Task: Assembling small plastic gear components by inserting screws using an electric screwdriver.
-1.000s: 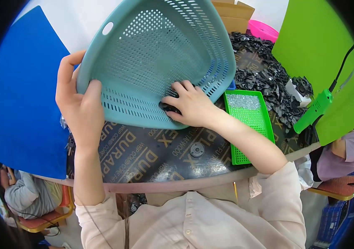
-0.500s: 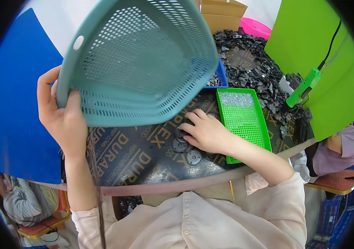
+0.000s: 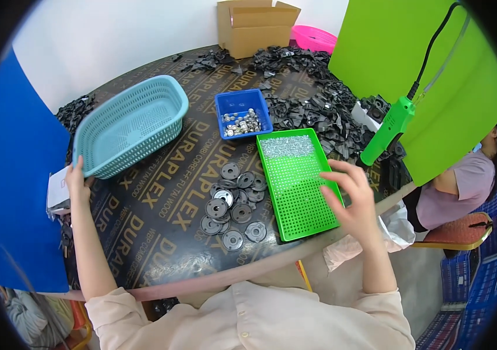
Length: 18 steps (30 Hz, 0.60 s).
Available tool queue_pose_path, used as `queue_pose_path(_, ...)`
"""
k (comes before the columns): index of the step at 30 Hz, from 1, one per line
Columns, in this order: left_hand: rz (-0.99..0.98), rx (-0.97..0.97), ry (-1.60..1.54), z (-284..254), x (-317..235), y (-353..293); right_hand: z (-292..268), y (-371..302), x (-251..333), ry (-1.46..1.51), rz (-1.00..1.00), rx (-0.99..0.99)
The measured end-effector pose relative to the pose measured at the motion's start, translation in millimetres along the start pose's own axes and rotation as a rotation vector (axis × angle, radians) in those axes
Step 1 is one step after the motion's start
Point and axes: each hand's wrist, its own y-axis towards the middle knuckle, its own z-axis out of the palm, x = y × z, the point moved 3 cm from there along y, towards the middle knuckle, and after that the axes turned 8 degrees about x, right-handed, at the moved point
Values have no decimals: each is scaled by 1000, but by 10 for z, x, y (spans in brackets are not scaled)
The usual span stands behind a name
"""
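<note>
My left hand [image 3: 77,181] grips the near rim of a teal perforated basket [image 3: 129,123], which rests upright on the dark table [image 3: 161,245] at the left. My right hand [image 3: 350,201] hovers open, fingers spread, over the right edge of a green perforated tray [image 3: 298,184] that has small silvery parts at its far end. Several black round discs [image 3: 234,207] lie on the table between the basket and the tray. A small blue bin [image 3: 242,114] of silvery metal parts stands behind them.
A heap of black plastic parts [image 3: 312,93] covers the far right of the table. A green power tool [image 3: 388,128] hangs on a cable by a green panel. A cardboard box [image 3: 254,26], a pink basket [image 3: 313,39], a blue panel at left, and a seated person [image 3: 464,181] at right.
The basket, held up and tipped in front of the camera before, now sits upright on the table. My right hand left the discs and moved right to the green tray.
</note>
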Motion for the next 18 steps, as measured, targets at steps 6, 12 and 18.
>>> queue_pose_path(6, 965, -382, 969, 567, -544, -931, -207, -114, -50, 230, 213, -25)
queue_pose_path(12, 748, 1092, 937, 1418, -410, -2952, -312, -467, -322, 823, 466, -37)
queue_pose_path(18, 902, 959, 880, 1523, -30, -3035, -619, -997, -1485, 543, 852, -255)
